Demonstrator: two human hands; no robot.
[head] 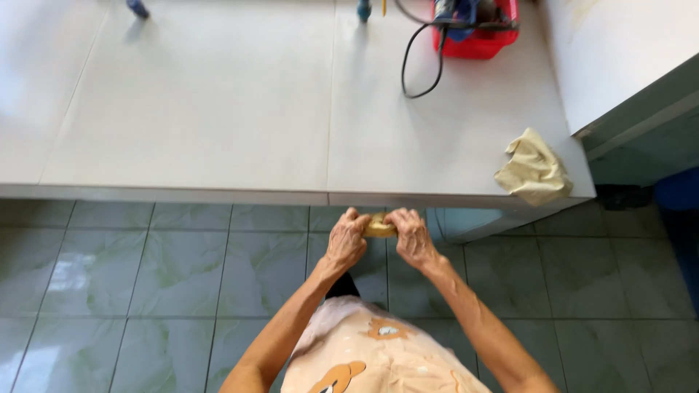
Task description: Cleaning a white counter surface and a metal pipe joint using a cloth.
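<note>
From the head view we see our left hand (346, 240) and right hand (410, 234) both closed around a small yellow sponge (379, 227), held between them just below the counter (218, 131) edge, above the green tiled floor (145, 276). A crumpled cloth (533, 169) lies on the counter's right corner, well apart from a red basket (480, 40).

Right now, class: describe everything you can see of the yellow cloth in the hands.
The yellow cloth is a small wad, soft and fabric-like, squeezed between the left hand and right hand. Only a short middle strip shows; fingers cover both ends. It is held in the air above the floor, just below the table edge.
</note>
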